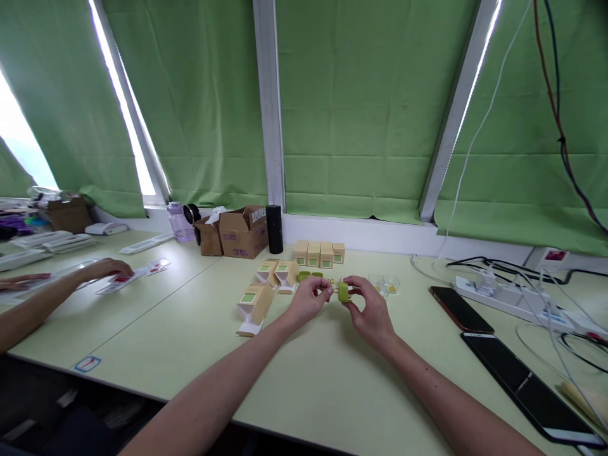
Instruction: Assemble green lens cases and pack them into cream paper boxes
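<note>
My right hand (373, 312) pinches a small olive-green block (342, 292) between thumb and fingers, above the table. Thin pale bits stick out of the block's left side, towards my left hand (308, 300). That hand is closed in a pinch right beside them; what its fingertips hold is too small to make out. Behind my left hand lie more green pieces (304, 276), partly hidden. Clear round plastic cups (391, 283) with something yellow inside are just beyond my right hand. Left of my hands stand open cream boxes (259, 302) with green labels and raised flaps.
Several closed cream boxes (313, 254) stand in a row at the back. Further left are a black cylinder (274, 229), a cardboard box (244, 233) and a co-worker's hand (108, 268) on flat pieces. To the right lie phones (460, 309) and a power strip (508, 301) with cables.
</note>
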The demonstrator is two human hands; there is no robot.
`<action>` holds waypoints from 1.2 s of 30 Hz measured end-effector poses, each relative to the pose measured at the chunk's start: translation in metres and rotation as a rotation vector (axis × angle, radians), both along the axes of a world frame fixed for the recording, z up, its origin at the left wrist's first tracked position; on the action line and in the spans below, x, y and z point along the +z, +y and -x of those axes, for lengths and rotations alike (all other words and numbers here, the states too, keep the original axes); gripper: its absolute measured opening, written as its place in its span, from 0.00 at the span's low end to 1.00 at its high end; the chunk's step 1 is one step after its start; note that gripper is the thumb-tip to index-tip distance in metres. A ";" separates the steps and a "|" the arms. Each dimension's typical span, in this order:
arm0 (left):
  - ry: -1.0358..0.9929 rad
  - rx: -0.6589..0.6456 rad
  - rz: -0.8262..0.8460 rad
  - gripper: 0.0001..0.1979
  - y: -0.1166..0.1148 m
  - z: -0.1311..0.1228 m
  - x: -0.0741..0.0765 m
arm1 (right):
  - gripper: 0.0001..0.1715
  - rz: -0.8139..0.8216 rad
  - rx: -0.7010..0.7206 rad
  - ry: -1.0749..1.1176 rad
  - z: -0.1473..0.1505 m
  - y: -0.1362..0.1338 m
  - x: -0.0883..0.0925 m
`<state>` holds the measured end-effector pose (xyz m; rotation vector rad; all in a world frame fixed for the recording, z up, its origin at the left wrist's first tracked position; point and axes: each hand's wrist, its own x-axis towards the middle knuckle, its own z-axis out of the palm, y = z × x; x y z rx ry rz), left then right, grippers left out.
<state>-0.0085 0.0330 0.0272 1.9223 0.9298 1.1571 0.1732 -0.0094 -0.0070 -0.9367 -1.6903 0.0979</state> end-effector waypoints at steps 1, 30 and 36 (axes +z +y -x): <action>-0.004 0.000 0.000 0.10 0.000 0.000 0.000 | 0.22 0.001 0.000 0.001 0.000 0.000 0.000; 0.074 0.011 -0.384 0.25 -0.003 0.008 -0.009 | 0.31 -0.090 -0.076 -0.182 -0.003 -0.003 0.001; 0.123 -0.032 -0.502 0.26 -0.005 0.006 -0.009 | 0.25 -0.188 -0.052 -0.281 -0.004 -0.002 0.000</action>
